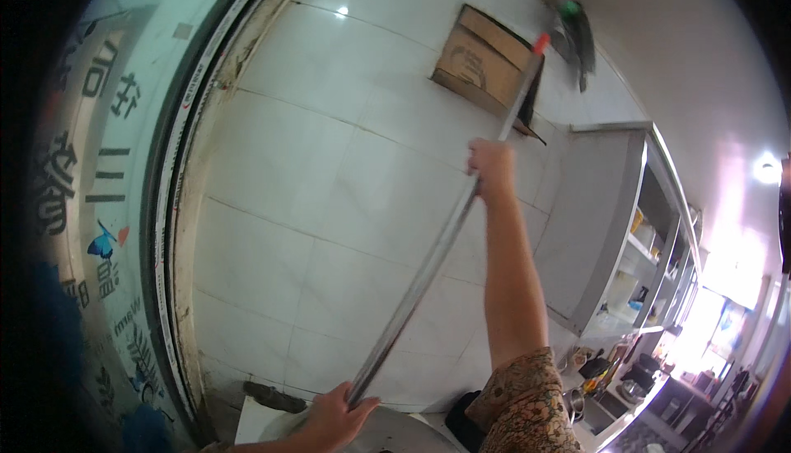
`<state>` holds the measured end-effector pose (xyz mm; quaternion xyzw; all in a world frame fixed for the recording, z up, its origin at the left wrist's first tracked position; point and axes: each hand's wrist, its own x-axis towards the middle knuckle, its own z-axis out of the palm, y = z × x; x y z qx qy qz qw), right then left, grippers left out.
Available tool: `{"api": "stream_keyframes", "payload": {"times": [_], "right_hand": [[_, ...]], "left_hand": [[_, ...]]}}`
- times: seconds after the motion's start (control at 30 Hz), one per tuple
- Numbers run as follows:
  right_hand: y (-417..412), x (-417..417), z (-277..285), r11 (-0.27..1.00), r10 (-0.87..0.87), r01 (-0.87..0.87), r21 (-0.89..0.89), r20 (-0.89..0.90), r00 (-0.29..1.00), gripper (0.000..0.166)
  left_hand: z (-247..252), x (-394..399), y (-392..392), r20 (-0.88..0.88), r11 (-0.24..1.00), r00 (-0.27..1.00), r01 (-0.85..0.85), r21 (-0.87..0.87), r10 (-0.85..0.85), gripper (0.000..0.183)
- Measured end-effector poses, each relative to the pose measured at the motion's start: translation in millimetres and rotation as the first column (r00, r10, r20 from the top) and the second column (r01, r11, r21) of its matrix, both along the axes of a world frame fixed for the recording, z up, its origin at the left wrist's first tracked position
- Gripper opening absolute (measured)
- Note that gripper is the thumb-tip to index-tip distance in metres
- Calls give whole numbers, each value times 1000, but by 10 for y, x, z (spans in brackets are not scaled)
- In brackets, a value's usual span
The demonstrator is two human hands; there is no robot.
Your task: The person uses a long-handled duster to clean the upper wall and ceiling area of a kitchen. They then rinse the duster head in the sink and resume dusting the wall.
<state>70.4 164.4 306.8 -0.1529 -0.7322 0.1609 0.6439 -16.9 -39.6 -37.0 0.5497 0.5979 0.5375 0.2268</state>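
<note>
My right hand [492, 165] grips the middle of a long metal pole [426, 274], raised against a white tiled wall. Low in the view, my left hand [338, 413] holds the pole's lower end. The pole slants up to the right and ends in a red collar. Beyond it is a blurred dark head with a green part [571, 26], up where wall and ceiling meet; its exact kind cannot be told. Behind the pole's upper part, a cardboard piece [479, 63] covers a spot on the wall.
A glass door [117, 162] with dark lettering and a butterfly decal stands at the left. On the right are a wall cabinet [593, 224] with glass fronts and a counter with a sink [602, 416] and cookware. Below lies a large round metal surface [401, 431].
</note>
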Motion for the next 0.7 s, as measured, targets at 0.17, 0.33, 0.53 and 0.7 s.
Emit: {"api": "stream_keyframes", "payload": {"times": [0.17,0.33,0.53,0.7], "right_hand": [[-254,-122,-161,969,38,-73,-234,-152,988,14],[28,98,-200,978,0,-32,-207,-153,988,9],[166,32,-263,976,20,-56,-211,-171,985,10],[243,85,-1,960,138,-183,-212,-213,967,14]], "left_hand": [[30,19,-76,51,992,998,34,-118,-28,29],[-202,223,377,-91,996,992,90,14,-88,29],[-232,-39,503,-147,999,988,43,18,-40,36],[65,-341,524,-229,989,972,87,116,-59,36]]}}
